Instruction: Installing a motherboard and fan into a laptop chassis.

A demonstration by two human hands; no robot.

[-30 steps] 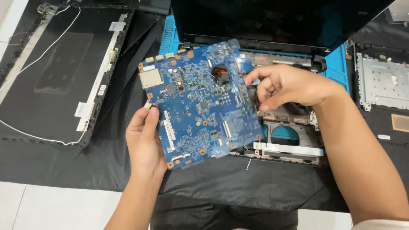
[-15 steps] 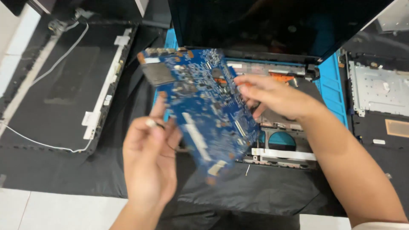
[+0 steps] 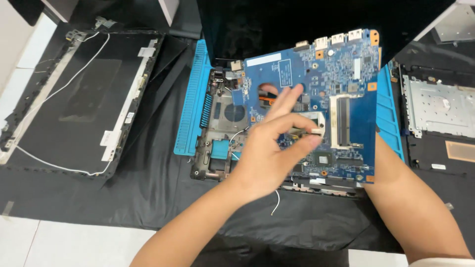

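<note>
A blue laptop motherboard (image 3: 346, 64) is held up, tilted, over the open laptop base (image 3: 222, 128); the side with the memory slot and square socket faces me. My left hand (image 3: 269, 151) lies against this face, thumb and fingers pinched at the socket, index finger stretched toward a round hole. My right hand is almost fully hidden behind the board and carries it from the back; only its forearm (image 3: 405, 207) shows at the lower right.
The base rests on a blue ribbed mat (image 3: 190, 99) over black cloth (image 3: 148, 198). A black screen lid (image 3: 74, 99) with white cables lies at the left. A dark casing with a silver metal plate (image 3: 440, 109) lies at the right. White tiles (image 3: 59, 242) show in front.
The motherboard has been turned over and shifted right; its other face now shows. My right hand went behind it and my left hand moved onto its front.
</note>
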